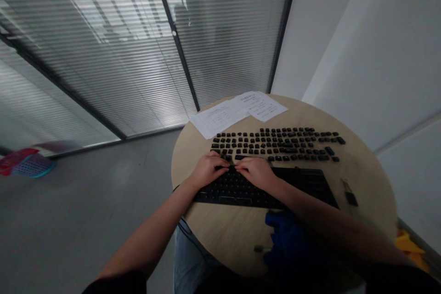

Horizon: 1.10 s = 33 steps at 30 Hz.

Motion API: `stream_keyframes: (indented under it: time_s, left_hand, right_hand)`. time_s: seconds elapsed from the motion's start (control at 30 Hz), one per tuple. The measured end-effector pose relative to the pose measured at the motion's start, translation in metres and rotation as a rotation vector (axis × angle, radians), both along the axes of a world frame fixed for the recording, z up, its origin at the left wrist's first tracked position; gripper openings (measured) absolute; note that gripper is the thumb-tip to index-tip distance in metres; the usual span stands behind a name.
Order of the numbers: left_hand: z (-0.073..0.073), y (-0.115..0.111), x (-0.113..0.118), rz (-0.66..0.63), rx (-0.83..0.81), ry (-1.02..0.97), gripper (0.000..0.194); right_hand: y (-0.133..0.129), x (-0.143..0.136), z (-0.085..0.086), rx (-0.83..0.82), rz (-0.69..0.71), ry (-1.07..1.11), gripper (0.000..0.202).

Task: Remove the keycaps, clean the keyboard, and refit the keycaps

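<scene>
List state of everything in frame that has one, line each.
Keyboard: flat, keycaps off where visible
Keycaps: loose, laid in rows
Left hand: fingers bent, at keyboard's far edge
Right hand: same
Papers: flat, overlapping
Blue cloth: crumpled
Dark-ended tool: lying down
Blinds: lowered
Cable: hanging by table edge
Floor basket: contents unclear

Black keycaps (287, 150) dot a pale tan table (223, 232); cloth (287, 239) is blue.

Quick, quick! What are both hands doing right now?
Left hand: curled at the far edge of the flat black rectangular keyboard; can't tell if it's holding anything.
Right hand: bent at that same edge; can't tell either.
</scene>
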<state>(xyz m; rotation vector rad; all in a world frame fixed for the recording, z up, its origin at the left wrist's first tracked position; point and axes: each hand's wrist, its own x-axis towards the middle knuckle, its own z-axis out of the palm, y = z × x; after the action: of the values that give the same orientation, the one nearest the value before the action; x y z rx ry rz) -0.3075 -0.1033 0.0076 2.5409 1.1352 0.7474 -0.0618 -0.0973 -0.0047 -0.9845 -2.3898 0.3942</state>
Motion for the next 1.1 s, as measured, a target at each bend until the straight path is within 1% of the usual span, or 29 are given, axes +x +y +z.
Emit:
stream_keyframes:
  time_s: [0.1,0.23,0.33,0.47,0.67,0.73,0.83,0.9,0.97,1.03,1.1]
  left_hand:
    - [-0.002,0.002,0.0,-0.004,0.006,0.003,0.009]
    - [-0.004,0.001,0.001,0.021,0.012,-0.012,0.008]
    - [-0.005,0.0,0.003,0.036,-0.003,0.014,0.009]
    - [-0.003,0.001,0.003,0.069,-0.044,-0.002,0.009]
    - [0.0,0.003,0.003,0.034,-0.075,0.026,0.009]
    - [0.001,0.002,0.003,0.029,-0.062,0.062,0.01]
    - [0.004,-0.001,0.003,-0.026,-0.029,0.122,0.013]
    - [0.007,-0.003,0.003,-0.048,0.0,0.132,0.016]
    - [0.012,-0.005,0.003,-0.031,0.04,0.147,0.019]
    - [0.02,-0.005,0.004,-0.013,0.065,0.193,0.022]
    - [0.031,-0.001,0.008,-0.038,0.053,0.266,0.025]
  right_hand:
    - [0.001,0.0,-0.002,0.016,0.008,0.011,0.014]
    - [0.001,0.001,-0.002,0.014,0.028,0.027,0.015]
    - [0.001,0.001,-0.002,0.009,0.037,0.036,0.016]
    - [0.001,0.0,-0.007,0.018,0.035,0.056,0.015]
    - [0.002,0.001,-0.011,0.022,0.036,0.083,0.014]
    - [0.002,0.0,-0.01,0.019,0.036,0.093,0.015]
    - [0.001,0.0,-0.007,0.01,0.035,0.087,0.015]
    - [-0.001,-0.001,-0.005,0.011,0.034,0.07,0.015]
    - [-0.002,-0.002,-0.001,0.028,0.039,0.037,0.016]
    - [-0.003,-0.002,0.004,0.042,0.043,-0.008,0.016]
    - [-0.002,0.0,0.009,0.038,0.051,-0.054,0.016]
